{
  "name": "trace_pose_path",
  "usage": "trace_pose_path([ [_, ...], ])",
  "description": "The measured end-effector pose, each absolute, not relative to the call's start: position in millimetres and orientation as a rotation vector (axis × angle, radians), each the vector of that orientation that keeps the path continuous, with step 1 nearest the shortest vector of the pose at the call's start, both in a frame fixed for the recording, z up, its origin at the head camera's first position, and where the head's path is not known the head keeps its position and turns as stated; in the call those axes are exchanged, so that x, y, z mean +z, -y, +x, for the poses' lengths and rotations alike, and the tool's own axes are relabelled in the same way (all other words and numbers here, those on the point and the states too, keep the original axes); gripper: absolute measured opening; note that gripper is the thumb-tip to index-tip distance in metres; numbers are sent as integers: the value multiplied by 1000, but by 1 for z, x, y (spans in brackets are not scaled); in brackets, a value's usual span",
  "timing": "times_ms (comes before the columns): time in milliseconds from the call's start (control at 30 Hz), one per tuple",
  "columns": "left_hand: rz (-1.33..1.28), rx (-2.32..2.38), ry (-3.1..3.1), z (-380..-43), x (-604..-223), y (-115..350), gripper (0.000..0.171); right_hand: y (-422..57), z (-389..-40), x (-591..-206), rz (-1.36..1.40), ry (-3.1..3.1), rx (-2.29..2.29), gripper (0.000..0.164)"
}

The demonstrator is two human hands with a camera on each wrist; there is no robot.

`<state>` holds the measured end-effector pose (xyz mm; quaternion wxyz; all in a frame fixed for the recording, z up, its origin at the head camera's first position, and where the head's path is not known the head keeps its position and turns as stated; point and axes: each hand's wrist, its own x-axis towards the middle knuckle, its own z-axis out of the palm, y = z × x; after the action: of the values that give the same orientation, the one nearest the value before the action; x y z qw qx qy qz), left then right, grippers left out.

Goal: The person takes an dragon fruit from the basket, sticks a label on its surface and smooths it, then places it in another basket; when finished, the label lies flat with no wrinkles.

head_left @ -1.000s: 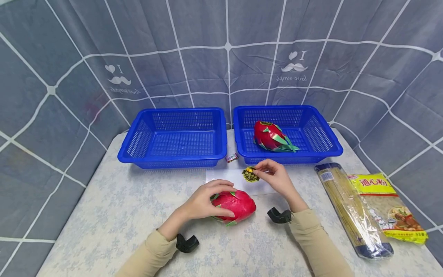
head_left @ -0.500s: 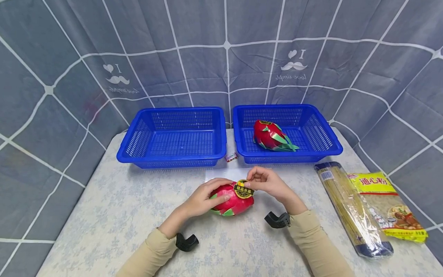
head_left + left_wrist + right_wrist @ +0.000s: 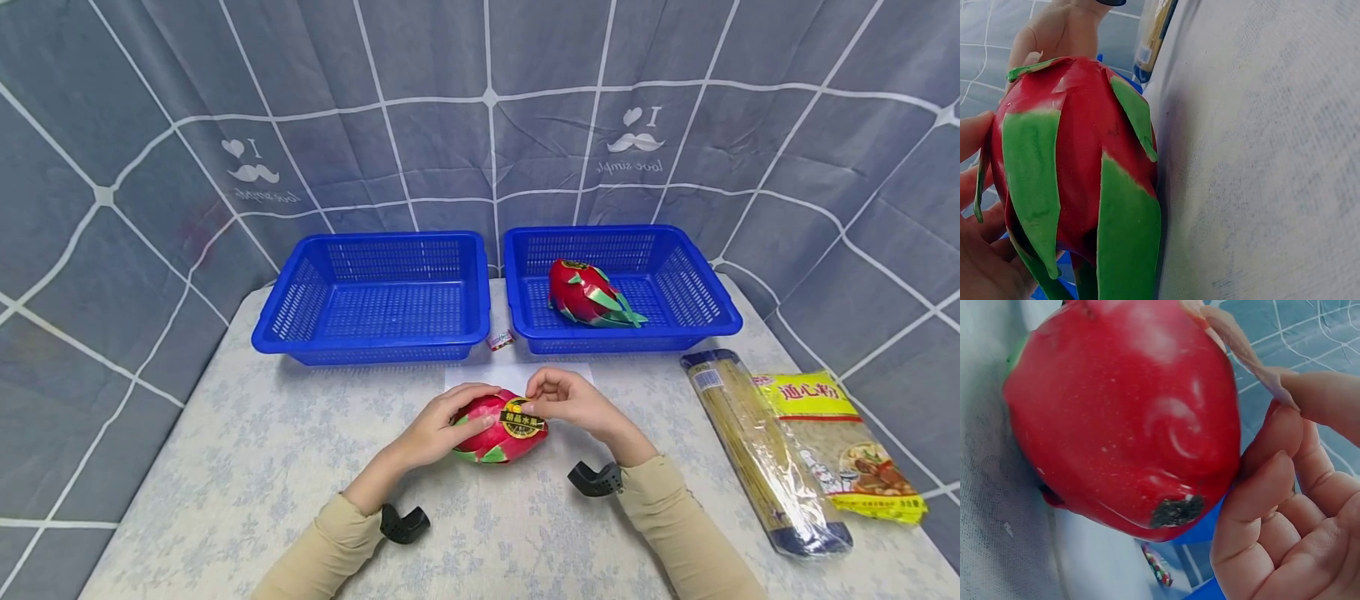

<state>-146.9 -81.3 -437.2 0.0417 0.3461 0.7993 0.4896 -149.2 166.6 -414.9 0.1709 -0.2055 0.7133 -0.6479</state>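
Observation:
A red dragon fruit [image 3: 480,429] with green scales lies on the table, and my left hand [image 3: 431,429] grips its scaly end, thumb on the near side. A round black-and-gold sticker [image 3: 522,419] lies partly against the fruit's upper side. My right hand [image 3: 573,406] pinches the sticker's edge between thumb and forefinger. In the right wrist view the sticker [image 3: 1241,350] bends from the fruit up to those fingertips, its pinched edge lifted off the skin. Green scales cover the fruit [image 3: 1079,150] in the left wrist view.
Two blue baskets stand at the back: the left basket [image 3: 288,343] is bare, the right basket [image 3: 705,321] holds another stickered dragon fruit [image 3: 585,293]. A small wrapper [image 3: 501,340] lies between them. Packs of noodles [image 3: 757,450] and macaroni [image 3: 840,450] lie at right.
My right hand has brought the sticker leftward and down from above the table onto the fruit. The left hand has closed further round the fruit, which has turned and shifted slightly away.

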Motion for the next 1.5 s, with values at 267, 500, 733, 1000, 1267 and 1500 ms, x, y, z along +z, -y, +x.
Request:
trace_pose_path([
  [267, 1035, 1511, -2435, -142, -427, 80, 39, -162, -150, -419, -647, -2194, -1780, 16],
  [500, 1002, 1519, -2423, -146, -439, 78, 42, -158, -140, -421, -678, -2508, -1690, 15],
  [733, 944, 1673, -2272, -143, -443, 74, 38, -151, -130, -435, -845, -2478, -1782, 14],
  [1000, 910, 1763, -2203, -144, -443, 72, 34, -144, -127, -448, -800, -2350, -1793, 28],
  [1267, 845, 1882, -2315, -137, -439, 68, 20, -141, -123, -448, -712, -2394, -1863, 31],
  [1500, 789, 1959, -2347, -130, -433, 61, 14, -134, -120, -448, -622, -2388, -1949, 28],
])
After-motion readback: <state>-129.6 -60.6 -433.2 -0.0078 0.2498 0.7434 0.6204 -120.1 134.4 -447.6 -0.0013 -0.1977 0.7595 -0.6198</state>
